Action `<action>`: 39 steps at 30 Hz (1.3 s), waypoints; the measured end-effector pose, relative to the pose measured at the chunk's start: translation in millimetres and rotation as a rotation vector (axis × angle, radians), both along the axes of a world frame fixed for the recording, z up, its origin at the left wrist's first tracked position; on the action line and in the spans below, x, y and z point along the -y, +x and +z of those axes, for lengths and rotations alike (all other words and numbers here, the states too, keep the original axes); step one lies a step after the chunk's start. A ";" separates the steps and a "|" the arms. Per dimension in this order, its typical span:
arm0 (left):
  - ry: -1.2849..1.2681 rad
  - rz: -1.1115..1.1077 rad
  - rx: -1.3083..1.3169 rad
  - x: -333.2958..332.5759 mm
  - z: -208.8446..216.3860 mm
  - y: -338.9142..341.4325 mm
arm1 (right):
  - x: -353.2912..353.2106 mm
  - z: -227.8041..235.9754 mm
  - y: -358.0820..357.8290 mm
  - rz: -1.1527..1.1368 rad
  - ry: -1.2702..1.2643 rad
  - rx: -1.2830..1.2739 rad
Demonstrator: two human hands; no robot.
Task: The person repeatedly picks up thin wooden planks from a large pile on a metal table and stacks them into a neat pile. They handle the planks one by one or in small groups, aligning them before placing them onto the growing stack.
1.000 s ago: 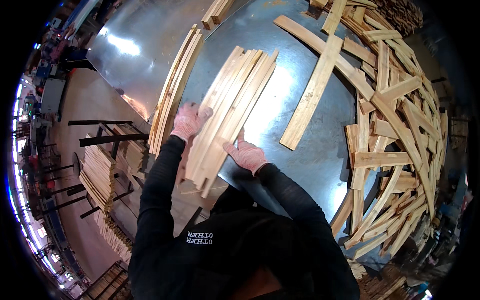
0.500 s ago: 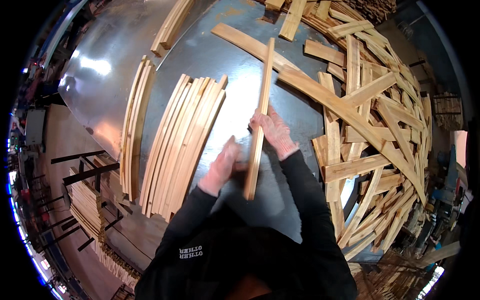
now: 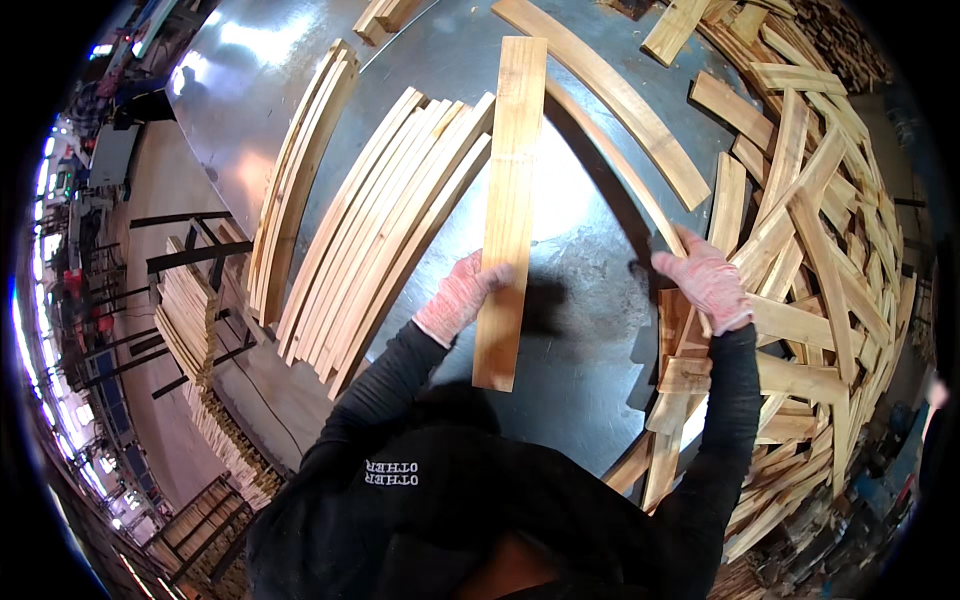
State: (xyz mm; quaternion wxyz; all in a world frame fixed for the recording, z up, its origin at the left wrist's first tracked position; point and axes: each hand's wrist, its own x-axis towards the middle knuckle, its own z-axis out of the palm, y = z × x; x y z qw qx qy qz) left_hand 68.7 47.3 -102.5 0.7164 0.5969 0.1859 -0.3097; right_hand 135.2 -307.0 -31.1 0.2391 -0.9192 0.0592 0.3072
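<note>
My left hand [image 3: 462, 294], in a pale pink work glove, is closed round a wooden board [image 3: 513, 180]. That board is held lengthwise above the metal table with its broad face up. My right hand [image 3: 706, 284], gloved alike, grips a second, narrower-looking wooden slat [image 3: 620, 158] that slants away to the far left, its edge up. Left of my left hand stands a row of slats [image 3: 385, 225] side by side on edge. Beyond the slat in my right hand, another wide board [image 3: 610, 95] lies on the table.
A big jumbled heap of boards [image 3: 800, 260] covers the right side of the table [image 3: 590, 330]. A smaller group of slats [image 3: 302, 185] stands at the left, near the table's edge. Past that edge, stacked wood [image 3: 188, 320] rests on a dark metal rack [image 3: 200, 257].
The board has passed from my right hand into my left and turned broad face up. My right hand has moved right and taken hold of another slat.
</note>
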 end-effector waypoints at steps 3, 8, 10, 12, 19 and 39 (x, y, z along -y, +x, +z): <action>0.145 -0.145 0.095 -14.5 -32.5 -8.4 | -47.1 -11.2 43.0 -0.255 -0.181 0.218; 0.109 -0.038 0.102 -11.1 -31.5 -19.8 | -18.3 -92.3 111.8 -0.174 -0.522 0.486; 0.218 -0.097 0.044 -17.4 -30.0 -18.4 | -24.1 -71.3 108.4 -0.173 -0.467 0.282; -0.007 0.044 -0.026 -11.3 -28.1 -19.6 | -29.9 -58.2 81.5 -0.129 -0.412 0.164; 0.584 -0.301 0.258 29.0 -3.9 17.8 | -34.5 -71.9 -92.6 -0.947 1.672 -0.398; -0.277 -0.074 -0.079 93.8 -24.9 -4.5 | -63.4 -86.6 -160.2 -1.037 1.403 -0.112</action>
